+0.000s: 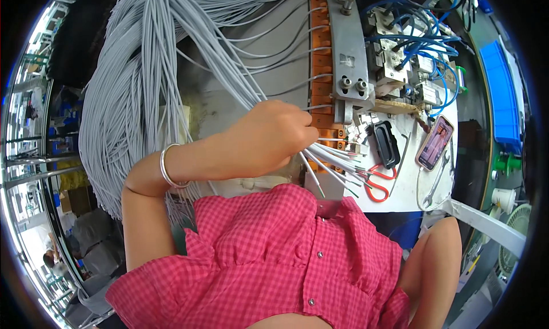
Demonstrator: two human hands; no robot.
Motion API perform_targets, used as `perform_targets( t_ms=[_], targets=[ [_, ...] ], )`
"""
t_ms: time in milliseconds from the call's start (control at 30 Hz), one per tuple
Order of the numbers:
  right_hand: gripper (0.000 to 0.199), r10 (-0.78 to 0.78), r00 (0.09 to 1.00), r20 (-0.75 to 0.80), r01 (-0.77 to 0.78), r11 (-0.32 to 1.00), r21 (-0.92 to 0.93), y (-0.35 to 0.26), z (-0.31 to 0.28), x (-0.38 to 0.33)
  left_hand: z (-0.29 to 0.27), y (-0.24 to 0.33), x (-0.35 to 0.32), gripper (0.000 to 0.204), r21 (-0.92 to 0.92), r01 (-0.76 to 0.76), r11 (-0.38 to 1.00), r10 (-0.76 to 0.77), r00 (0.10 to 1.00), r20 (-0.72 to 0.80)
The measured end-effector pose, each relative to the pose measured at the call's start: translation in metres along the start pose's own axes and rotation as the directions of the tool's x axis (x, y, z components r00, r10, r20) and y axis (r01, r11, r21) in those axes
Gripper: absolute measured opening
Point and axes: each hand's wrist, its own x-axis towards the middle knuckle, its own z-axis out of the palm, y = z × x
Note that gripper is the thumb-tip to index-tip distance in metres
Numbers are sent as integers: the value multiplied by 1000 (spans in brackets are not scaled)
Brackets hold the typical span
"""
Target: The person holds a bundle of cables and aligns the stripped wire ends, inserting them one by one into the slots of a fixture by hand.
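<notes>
My left hand (280, 131), with a silver bangle (166, 166) on its wrist, is closed around a bundle of grey cables (231, 80). The cable ends (337, 163) fan out to the right of the fist, some stripped to show thin coloured wires. Beside the fist runs an orange row of fixture blocks (321, 88) under a metal bar (350, 48); single grey cables lead into it from the left. At the lower right, my bent right arm (437, 254) shows, but its hand is out of view.
A large hank of grey cables (123, 111) hangs at the left. Red-handled scissors (377, 186), a black case (386, 145), a phone (436, 143) and a wrench (437, 180) lie on the white table at right. Behind them stand metal pneumatic parts (392, 60) with blue tubes (426, 40).
</notes>
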Motion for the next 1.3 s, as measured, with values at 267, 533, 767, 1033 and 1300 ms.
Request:
perform_targets(
  t_ms=[267, 533, 767, 1033, 1300],
  targets=[
    [31, 109, 992, 61, -119, 974, 193, -1, -21, 14, 2, 2, 1, 14, 16, 7, 1000, -8, 1000, 10],
    [37, 202, 977, 71, -214, 908, 359, -14, -57, -1, 5, 1, 1, 16, 26, 11, 1000, -10, 1000, -20],
    [43, 268, 960, 88, -275, 823, 496, -19, -45, -12, 7, 2, 1, 19, 32, 8, 999, -6, 998, -59],
    [50, 346, 925, 160, -363, 670, 648, -20, -95, -13, 8, -1, 2, 20, 28, -4, 1000, 7, 997, -82],
    [56, 364, 896, 254, -416, 491, 765, 46, 85, 76, 14, 6, 1, 20, 23, -4, 1000, 7, 990, -140]
  ],
)
